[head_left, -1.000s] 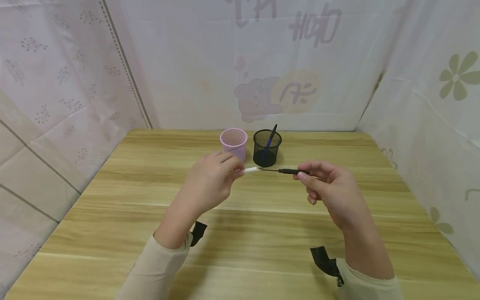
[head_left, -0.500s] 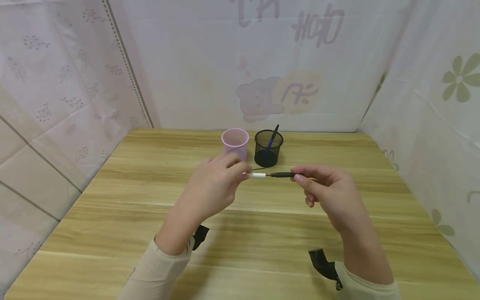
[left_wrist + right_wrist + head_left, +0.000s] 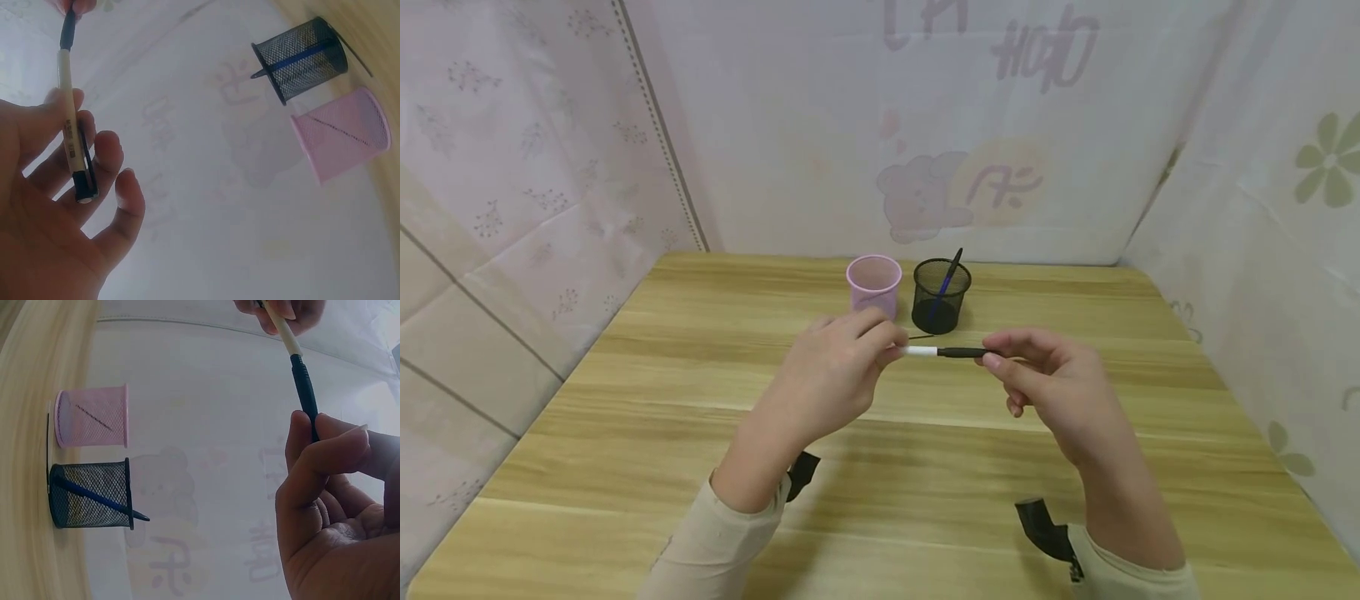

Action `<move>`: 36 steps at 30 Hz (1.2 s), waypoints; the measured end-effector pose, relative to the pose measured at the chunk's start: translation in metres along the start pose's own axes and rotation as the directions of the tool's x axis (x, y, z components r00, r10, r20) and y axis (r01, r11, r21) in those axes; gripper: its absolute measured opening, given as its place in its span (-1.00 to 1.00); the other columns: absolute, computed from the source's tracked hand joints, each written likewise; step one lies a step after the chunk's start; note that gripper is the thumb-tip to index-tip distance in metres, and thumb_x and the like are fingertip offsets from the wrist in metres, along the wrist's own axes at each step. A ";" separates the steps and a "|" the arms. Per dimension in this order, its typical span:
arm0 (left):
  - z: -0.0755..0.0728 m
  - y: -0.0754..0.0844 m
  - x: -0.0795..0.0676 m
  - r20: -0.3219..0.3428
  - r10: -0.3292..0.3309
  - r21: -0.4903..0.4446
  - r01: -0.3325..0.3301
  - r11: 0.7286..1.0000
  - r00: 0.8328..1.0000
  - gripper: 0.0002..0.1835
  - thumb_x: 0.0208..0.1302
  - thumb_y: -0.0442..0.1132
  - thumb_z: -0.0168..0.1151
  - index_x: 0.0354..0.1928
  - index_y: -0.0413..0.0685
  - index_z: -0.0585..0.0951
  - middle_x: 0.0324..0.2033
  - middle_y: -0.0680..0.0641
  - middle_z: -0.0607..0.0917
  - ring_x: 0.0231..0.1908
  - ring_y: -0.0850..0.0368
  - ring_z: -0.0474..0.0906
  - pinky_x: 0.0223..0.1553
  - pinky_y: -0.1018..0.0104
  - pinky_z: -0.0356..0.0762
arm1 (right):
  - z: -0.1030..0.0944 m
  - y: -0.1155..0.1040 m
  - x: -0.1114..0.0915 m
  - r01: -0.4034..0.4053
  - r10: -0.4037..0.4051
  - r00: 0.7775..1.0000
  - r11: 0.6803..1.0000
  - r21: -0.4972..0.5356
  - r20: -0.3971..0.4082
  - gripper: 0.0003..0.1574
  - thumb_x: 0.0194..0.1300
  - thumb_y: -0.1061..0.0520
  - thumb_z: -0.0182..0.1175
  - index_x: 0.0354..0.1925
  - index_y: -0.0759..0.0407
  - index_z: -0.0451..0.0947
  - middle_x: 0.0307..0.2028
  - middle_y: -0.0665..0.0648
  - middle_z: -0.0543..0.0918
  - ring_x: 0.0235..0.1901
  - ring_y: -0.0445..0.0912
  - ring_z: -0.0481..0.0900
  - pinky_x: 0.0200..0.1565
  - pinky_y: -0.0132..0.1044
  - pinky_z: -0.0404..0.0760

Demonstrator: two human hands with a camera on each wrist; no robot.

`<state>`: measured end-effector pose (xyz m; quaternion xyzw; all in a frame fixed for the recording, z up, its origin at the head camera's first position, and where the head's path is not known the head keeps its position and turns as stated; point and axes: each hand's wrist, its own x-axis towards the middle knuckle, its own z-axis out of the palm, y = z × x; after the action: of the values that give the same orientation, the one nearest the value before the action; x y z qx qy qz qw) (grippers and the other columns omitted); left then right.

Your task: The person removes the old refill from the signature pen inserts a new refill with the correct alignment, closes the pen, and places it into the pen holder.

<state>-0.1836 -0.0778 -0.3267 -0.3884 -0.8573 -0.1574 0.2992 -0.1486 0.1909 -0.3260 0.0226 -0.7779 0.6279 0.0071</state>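
Note:
My left hand (image 3: 833, 377) pinches the white barrel (image 3: 922, 351) of a pen between thumb and fingers. In the left wrist view the barrel's black clip and end cap (image 3: 83, 181) show. At the other side, my right hand (image 3: 1063, 385) pinches the pen's black grip section (image 3: 958, 352) with thumb and fingertips. Barrel and grip section lie in one line, level above the table, and they meet end to end. Whether they are fully joined I cannot tell. Fingers hide part of both pieces in the head view.
Behind the hands stand a pink mesh cup (image 3: 874, 279) and a black mesh cup (image 3: 936, 312) with a dark blue pen (image 3: 951, 271) in it. A thin dark refill-like stick (image 3: 921, 337) lies on the wooden table (image 3: 700, 467). Another dark thin line (image 3: 94, 417) shows at the pink cup.
The hands have come closer together. The thin bare refill that stuck out of the black grip section has gone into the white barrel, and the gap between the two pieces has closed.

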 end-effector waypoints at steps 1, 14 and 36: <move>0.000 0.000 0.000 0.002 -0.001 -0.003 0.001 1.000 1.000 -0.94 0.53 -0.15 0.31 -0.12 0.07 0.69 -0.28 0.13 0.66 -0.42 0.19 0.55 -0.35 0.24 0.52 | 0.000 0.000 0.000 -0.005 0.005 1.000 1.000 -0.011 -0.001 -0.82 0.45 0.18 0.39 -0.01 0.02 0.73 -0.21 -0.26 0.77 -0.50 -0.15 0.51 -0.44 -0.30 0.61; 0.005 -0.003 -0.002 0.012 -0.019 -0.073 0.020 0.997 1.000 -0.94 0.55 -0.16 0.28 -0.10 0.06 0.68 -0.35 0.16 0.71 -0.55 0.20 0.41 -0.44 0.26 0.47 | 0.002 0.000 0.001 0.011 -0.011 1.000 0.999 -0.037 -0.009 -0.85 0.46 0.21 0.37 -0.03 0.09 0.73 -0.22 -0.23 0.77 -0.56 -0.15 0.52 -0.44 -0.30 0.62; 0.008 -0.001 0.000 -0.075 0.023 -0.110 -0.031 0.993 0.997 -0.95 0.47 -0.24 0.37 -0.13 -0.03 0.70 -0.29 0.11 0.74 -0.35 0.19 0.65 -0.31 0.29 0.61 | 0.005 0.003 0.010 -0.050 0.067 0.990 0.990 -0.133 0.125 -0.46 0.67 -0.15 0.08 -0.16 0.30 0.67 -0.39 -0.02 0.72 -0.55 -0.11 0.52 -0.38 -0.24 0.65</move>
<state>-0.1880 -0.0745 -0.3332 -0.4100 -0.8303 -0.2146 0.3105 -0.1585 0.1867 -0.3295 0.0399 -0.8162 0.5732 -0.0604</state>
